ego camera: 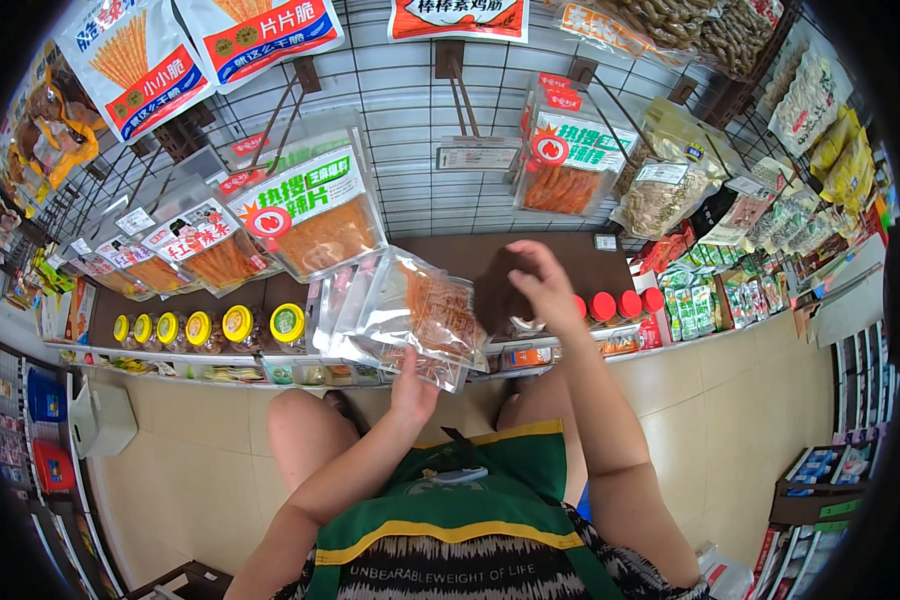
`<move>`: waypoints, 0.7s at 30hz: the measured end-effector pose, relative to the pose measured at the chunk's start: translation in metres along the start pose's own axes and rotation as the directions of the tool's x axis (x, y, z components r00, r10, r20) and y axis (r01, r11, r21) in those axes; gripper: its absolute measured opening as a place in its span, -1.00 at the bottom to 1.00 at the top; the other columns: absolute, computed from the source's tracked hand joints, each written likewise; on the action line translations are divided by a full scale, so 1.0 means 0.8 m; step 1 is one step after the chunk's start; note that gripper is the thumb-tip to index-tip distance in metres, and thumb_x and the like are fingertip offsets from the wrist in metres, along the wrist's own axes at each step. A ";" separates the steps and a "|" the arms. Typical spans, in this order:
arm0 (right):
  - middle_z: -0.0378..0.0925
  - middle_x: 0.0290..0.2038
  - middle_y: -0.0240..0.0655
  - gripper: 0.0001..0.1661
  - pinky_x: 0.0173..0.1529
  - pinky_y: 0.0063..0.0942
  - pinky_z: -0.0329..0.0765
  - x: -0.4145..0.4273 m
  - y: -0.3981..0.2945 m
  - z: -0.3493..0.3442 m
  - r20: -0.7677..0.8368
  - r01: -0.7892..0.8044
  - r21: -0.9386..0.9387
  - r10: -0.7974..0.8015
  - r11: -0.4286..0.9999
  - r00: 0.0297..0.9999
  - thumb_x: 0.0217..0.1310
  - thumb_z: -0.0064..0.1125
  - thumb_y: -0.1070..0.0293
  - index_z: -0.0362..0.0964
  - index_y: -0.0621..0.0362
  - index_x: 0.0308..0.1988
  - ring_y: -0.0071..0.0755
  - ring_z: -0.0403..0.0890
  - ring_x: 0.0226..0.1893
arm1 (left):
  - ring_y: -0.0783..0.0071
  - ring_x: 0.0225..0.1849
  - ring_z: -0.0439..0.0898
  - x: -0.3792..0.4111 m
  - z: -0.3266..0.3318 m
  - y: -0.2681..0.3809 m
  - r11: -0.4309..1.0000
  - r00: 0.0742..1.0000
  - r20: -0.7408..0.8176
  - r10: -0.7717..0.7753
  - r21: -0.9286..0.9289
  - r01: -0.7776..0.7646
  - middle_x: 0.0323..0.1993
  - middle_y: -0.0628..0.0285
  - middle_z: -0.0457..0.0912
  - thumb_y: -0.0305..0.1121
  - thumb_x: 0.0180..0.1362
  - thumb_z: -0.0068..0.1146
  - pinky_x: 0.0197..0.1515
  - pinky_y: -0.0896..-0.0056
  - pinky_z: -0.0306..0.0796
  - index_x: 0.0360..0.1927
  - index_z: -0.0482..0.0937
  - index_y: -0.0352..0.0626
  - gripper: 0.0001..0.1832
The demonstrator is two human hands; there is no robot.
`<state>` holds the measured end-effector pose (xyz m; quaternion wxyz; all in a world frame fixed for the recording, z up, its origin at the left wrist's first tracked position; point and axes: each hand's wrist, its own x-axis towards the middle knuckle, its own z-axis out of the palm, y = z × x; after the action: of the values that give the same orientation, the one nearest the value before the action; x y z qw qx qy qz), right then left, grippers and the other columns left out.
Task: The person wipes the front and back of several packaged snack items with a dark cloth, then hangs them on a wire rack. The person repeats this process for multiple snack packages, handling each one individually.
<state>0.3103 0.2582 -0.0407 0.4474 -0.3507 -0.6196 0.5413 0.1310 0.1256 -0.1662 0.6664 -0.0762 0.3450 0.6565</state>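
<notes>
My left hand grips the lower edge of several clear plastic snack packs, fanned out over the front of the shelf. Their backs face me, with reddish-brown strips inside. To their right, the fingers of my right hand curl around a dark brown item, too plain to identify, perhaps a cloth. It covers part of the brown shelf board. Just above my left hand's packs hang white and green bags of spicy snack slices. Beyond my right hand, similar bags hang on a hook.
Yellow-lidded jars line the shelf at left, red-lidded jars at right. Metal hooks jut from the wire grid. A label holder fronts one hook. A white basket stands on the floor at left.
</notes>
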 end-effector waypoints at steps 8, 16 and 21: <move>0.37 -0.12 -0.10 -0.60 0.02 -0.22 0.34 -0.024 0.070 0.072 0.116 0.232 -0.679 -0.210 0.697 0.971 -0.07 0.08 0.53 0.34 0.08 -0.12 0.04 0.37 -0.08 | 0.34 -0.04 0.39 -0.001 0.000 -0.005 1.000 0.999 0.042 -0.025 -0.004 0.025 -0.06 0.29 0.44 -0.09 0.17 -0.03 0.03 0.14 0.29 0.03 0.31 -0.06 -0.58; 0.44 -0.22 -0.13 -0.64 -0.06 -0.37 0.40 -0.018 0.085 0.061 -0.084 0.122 -0.460 -0.180 0.879 0.980 -0.07 0.02 0.62 0.36 0.15 -0.16 -0.11 0.47 -0.17 | 0.33 -0.11 0.43 -0.007 -0.016 0.006 0.994 0.992 0.071 -0.102 0.052 0.098 -0.14 0.24 0.49 -0.22 0.09 0.03 -0.02 0.21 0.31 -0.07 0.37 -0.14 -0.64; 0.49 -0.23 -0.22 -0.67 -0.10 -0.52 0.41 -0.009 0.104 0.054 -0.109 0.001 -0.216 -0.025 0.976 0.994 0.00 0.03 0.60 0.35 0.18 -0.14 -0.38 0.51 -0.21 | 0.32 -0.08 0.43 -0.008 -0.014 0.011 0.993 0.990 0.074 -0.119 0.020 0.118 -0.18 0.26 0.48 -0.26 0.05 0.11 0.01 0.14 0.30 -0.15 0.39 -0.09 -0.69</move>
<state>0.2683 0.2503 -0.1243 0.4440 -0.4224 -0.6512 0.4476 0.1193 0.1153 -0.1684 0.7173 -0.0667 0.3199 0.6155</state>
